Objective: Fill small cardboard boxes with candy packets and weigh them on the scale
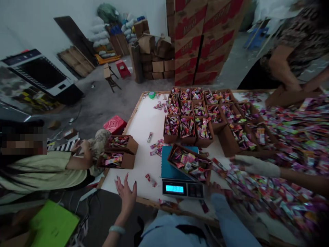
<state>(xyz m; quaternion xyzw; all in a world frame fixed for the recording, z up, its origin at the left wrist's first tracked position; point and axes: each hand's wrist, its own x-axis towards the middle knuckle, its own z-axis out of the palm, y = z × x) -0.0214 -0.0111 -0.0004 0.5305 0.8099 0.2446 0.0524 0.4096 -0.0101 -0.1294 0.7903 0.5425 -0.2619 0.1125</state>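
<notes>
My left hand (126, 192), with a pale bangle at the wrist, is raised near the table's front edge, fingers spread and nothing in them. A small cardboard box (189, 163) full of colourful wrapped sticks rests at a slant on the blue plate of a digital scale (183, 189), whose display is lit. Beside the scale's right end is my right hand (216, 188), in a light blue sleeve, close to the box's near right corner; its fingers are blurred and partly hidden. A loose packet (150, 180) lies between my left hand and the scale.
Filled boxes (187, 127) stand in rows behind the scale. A large heap of packets (290, 185) covers the right side, where a co-worker's gloved hand (257, 166) reaches in. Two filled boxes (119, 160) sit at the left edge by a seated person. Another person holds a carton (285, 96).
</notes>
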